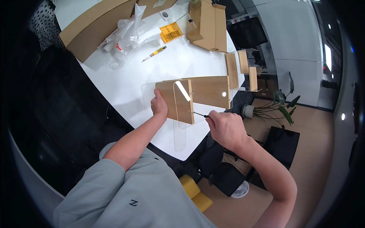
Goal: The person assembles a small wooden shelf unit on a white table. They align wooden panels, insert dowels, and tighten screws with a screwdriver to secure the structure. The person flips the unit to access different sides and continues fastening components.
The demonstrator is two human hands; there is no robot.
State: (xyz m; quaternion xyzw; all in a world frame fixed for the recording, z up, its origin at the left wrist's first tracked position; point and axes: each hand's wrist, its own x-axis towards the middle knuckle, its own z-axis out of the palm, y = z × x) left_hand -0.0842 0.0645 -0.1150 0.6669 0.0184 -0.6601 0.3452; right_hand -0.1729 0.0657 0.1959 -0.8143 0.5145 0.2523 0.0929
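Work sat at mid-frame, on the near part of the white table (122,88): a front wooden board (167,99), with a clear panel (180,141) by it and a second wooden board (208,90) behind to the right. The right hand (228,128) had its fingers closed round the dark handle of a slim screwdriver (200,114), whose tip met, or nearly met, the board's right edge (whether it sat in a screw, I could not tell). The left hand (159,105) gripped the board's left side, some fingers hidden behind it. Main risk, as I judged it: the tip slipping off that narrow edge and scoring the wood or scratching the clear panel, were the push off-line. A loose left grip might also let the board turn under the driver's force, and too hard a twist could split the edge. The screwdriver's long axis ran nearly across the frame, tip to the left and slightly up, handle lower right. The board's narrow edge faced right, running top to bottom, its lower end leaning slightly right.
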